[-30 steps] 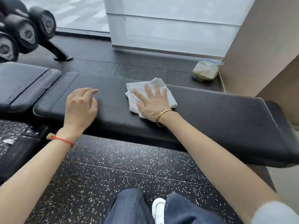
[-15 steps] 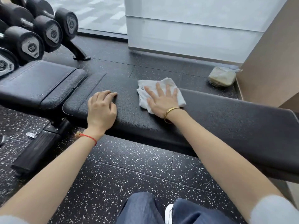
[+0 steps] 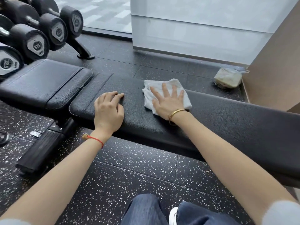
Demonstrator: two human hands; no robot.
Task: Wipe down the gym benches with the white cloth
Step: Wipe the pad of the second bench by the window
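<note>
right hand (image 3: 168, 103) flat on white cloth (image 3: 164, 95), fingers spread, pressing it onto black gym bench (image 3: 227, 120), left hand (image 3: 108, 111) beside it, fingers curled together, resting on bench

Both hands have slid along the bench pad (image 3: 211, 120) toward the seat pad (image 3: 42, 82): the right hand (image 3: 168, 103) carrying the white cloth (image 3: 167, 95), the left hand (image 3: 108, 109) ahead of it, fingers now curled.

A gym weights area: a long black padded leather worktop (image 3: 211, 120) stands on black rubber flooring flecked with white (image 3: 138, 172). Beyond its left end, black hexagonal-capped dumbbells (image 3: 37, 44) sit on a rack, beside a second black padded seat (image 3: 42, 80).
</note>
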